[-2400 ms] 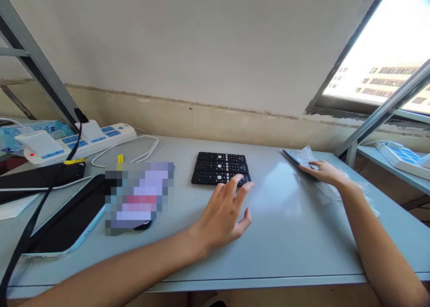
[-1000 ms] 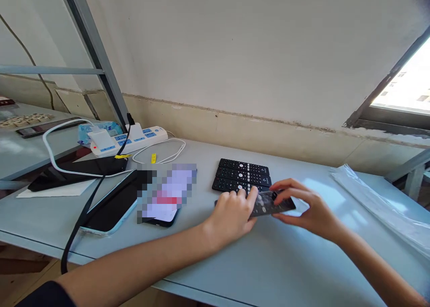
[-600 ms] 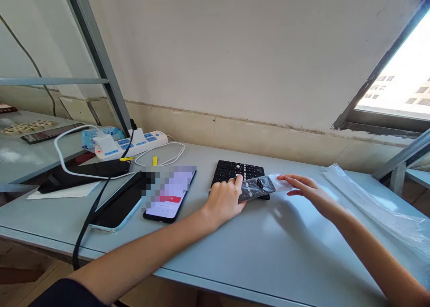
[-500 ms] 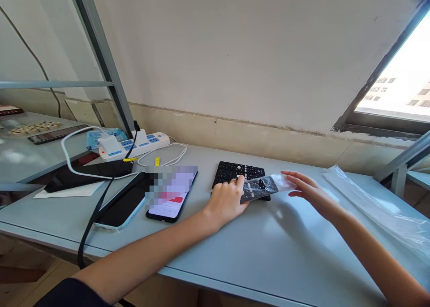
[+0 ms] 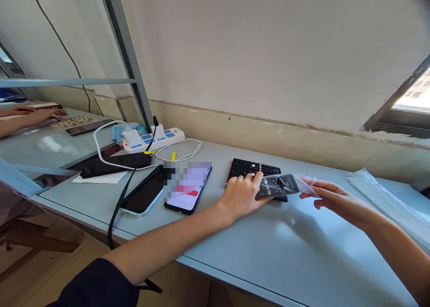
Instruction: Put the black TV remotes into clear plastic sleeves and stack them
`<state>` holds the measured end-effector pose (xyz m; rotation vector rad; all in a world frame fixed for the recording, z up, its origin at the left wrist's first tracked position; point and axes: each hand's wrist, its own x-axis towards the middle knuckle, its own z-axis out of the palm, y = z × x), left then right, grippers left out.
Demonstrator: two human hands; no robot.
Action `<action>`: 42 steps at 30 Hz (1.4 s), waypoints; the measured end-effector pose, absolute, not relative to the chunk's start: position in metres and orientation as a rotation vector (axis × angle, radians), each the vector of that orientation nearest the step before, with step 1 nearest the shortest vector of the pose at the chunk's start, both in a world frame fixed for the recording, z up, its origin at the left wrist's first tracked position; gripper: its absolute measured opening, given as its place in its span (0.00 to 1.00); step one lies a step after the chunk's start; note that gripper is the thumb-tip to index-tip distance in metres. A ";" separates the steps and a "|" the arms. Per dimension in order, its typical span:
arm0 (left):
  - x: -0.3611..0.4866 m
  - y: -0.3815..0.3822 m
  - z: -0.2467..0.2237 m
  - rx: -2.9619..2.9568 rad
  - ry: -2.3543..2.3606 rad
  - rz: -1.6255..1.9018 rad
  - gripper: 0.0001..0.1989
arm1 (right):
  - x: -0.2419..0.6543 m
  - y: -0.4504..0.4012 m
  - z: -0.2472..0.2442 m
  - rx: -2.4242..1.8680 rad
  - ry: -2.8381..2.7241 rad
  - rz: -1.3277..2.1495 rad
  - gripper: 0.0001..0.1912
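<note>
My left hand (image 5: 242,195) is closed around the near end of a dark remote control (image 5: 280,186), thumb below and fingers on top. A clear plastic bag (image 5: 305,187) covers the remote, its loose end reaching out to the right. At that end, my right hand (image 5: 331,198) has its fingers closed on the plastic. Behind and partly beneath the held remote lie several black remotes (image 5: 250,166) side by side on the table; my left hand and the bagged remote hide part of them.
Left of my hands lie a lit phone (image 5: 188,195) and a dark-screened phone (image 5: 144,192). A white power strip (image 5: 164,139) with cables stands behind them. Clear plastic bags (image 5: 386,199) lie at right. Another person's hands (image 5: 40,115) rest at the far-left table.
The view has turned left, bringing another person's hands into sight. My right hand has closed on the bag's loose end, which now spreads over its fingers. My left hand keeps the remote.
</note>
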<state>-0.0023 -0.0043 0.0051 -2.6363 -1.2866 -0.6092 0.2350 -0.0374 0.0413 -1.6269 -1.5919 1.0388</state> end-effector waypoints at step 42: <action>-0.011 0.006 0.003 -2.515 -1.073 -0.697 0.16 | 0.240 -0.031 0.068 -1.454 -0.633 0.615 0.13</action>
